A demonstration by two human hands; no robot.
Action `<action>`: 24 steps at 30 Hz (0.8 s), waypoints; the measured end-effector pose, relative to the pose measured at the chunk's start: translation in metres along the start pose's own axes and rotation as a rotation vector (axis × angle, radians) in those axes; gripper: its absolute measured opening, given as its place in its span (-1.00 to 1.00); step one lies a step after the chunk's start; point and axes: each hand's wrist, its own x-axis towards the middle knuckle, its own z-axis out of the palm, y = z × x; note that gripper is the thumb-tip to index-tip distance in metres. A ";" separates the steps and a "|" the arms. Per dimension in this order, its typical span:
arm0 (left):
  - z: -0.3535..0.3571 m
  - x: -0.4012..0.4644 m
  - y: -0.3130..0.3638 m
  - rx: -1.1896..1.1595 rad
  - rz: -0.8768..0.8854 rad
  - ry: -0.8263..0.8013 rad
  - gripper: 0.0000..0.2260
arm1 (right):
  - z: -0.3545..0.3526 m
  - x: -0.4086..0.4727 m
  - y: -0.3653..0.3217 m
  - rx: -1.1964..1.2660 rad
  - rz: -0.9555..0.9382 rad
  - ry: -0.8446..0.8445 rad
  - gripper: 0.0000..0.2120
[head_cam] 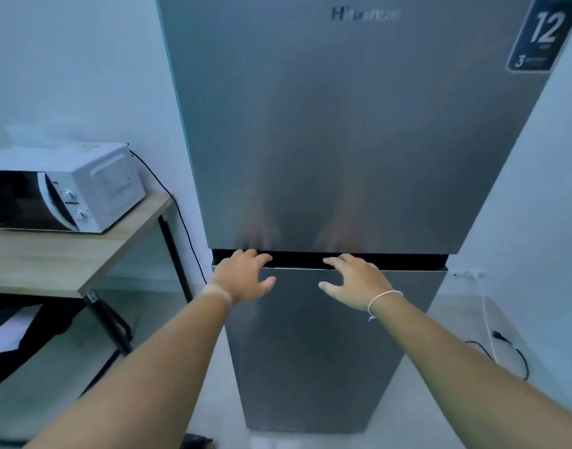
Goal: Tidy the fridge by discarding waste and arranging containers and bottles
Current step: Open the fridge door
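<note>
Where the pale wall meets the room's left side, a boxy white microwave (64, 186) with a dark glass door and two round knobs sits on a light wood-grain table (51, 260) with thin black metal legs; a black cord (177, 205) hangs behind it. Just beside the table stands the fridge (343, 140), tall and flat-fronted in brushed grey metal, both doors shut, a dark slot running across between them. The left hand (242, 277) rests at that slot with its fingers curled over the top edge of the lower door and the thumb spread wide below, holding nothing. The right hand (352, 280) does the same, fingers loosely spread, a thin white string bracelet (383, 298) round the wrist. A dark rectangular sticker (540, 34) marks the fridge's upper right corner. Thin cables (504, 348) lie on the smooth pale floor by the right wall.
</note>
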 end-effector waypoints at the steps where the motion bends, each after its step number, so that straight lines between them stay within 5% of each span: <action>1: 0.003 0.002 -0.002 0.024 -0.009 -0.015 -0.50 | 0.004 0.005 0.001 -0.019 -0.001 0.011 -0.44; 16: 0.072 0.028 -0.031 0.180 -0.003 0.371 -0.61 | 0.082 0.040 0.008 -0.154 0.045 0.498 -0.55; 24: 0.073 0.025 -0.030 0.180 -0.018 0.410 -0.60 | 0.085 0.039 0.002 -0.125 0.057 0.510 -0.44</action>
